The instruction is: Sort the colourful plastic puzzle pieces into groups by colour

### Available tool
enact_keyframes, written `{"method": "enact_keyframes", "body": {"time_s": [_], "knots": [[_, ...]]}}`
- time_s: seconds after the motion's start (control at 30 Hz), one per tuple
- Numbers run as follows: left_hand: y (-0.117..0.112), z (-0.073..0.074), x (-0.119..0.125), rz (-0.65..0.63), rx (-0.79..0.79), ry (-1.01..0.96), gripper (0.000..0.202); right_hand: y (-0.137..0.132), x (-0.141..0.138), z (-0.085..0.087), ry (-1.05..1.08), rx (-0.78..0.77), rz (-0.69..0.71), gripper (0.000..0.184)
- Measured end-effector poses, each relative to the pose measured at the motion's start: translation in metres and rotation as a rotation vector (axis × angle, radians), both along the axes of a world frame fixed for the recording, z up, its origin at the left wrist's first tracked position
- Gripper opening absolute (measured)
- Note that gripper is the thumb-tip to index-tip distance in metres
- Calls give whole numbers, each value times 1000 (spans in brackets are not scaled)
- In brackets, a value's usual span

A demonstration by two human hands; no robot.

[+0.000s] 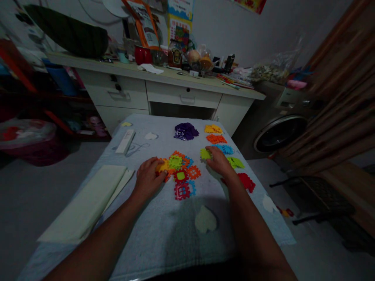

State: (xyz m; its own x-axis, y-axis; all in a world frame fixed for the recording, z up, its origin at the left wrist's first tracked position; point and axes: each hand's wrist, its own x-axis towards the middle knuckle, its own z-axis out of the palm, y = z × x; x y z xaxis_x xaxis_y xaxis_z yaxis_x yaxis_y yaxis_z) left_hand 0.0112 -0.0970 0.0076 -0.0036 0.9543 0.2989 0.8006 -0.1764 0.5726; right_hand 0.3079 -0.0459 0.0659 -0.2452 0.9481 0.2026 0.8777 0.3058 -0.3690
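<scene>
My left hand (149, 173) is closed on yellow notched plastic building tiles (162, 166), at the left edge of a mixed heap. In that heap lie a green tile (175, 162), an orange window tile (193, 172) and pink-red window tiles (182, 191), with blue ones partly covered. To the right, my right hand (219, 160) pinches a light green tile (205, 154) just above or on the cloth. Beside this hand are sorted piles: yellow (213, 129), orange (216, 139), blue (224, 149), green (236, 162) and red (246, 182), the last partly behind my forearm.
A purple tile pile (186, 131) lies at the table's far side. On the left are a white narrow box (125, 142) and a folded pale cloth (88, 203). Behind stands a cluttered white desk (117, 97); a washing machine (278, 121) is at right.
</scene>
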Motion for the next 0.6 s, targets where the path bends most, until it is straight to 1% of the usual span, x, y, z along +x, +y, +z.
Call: {"method": "enact_keyframes", "body": {"time_s": [0.1,0.17,0.3,0.43,0.6], "knots": [[0,-1,0,0,-2,3,36,-3,37,14,-29,-60,-110,56],[0,-1,0,0,-5,10,36,-7,59,19,-45,-103,-193,52],[1,-1,-1,-4,-7,15,35,-14,91,19,-68,-180,-325,43],[2,-1,-1,-5,-8,11,35,-18,104,14,-86,-168,-412,39],[2,-1,-1,-4,10,12,34,-21,104,14,-172,-181,-528,42]]}}
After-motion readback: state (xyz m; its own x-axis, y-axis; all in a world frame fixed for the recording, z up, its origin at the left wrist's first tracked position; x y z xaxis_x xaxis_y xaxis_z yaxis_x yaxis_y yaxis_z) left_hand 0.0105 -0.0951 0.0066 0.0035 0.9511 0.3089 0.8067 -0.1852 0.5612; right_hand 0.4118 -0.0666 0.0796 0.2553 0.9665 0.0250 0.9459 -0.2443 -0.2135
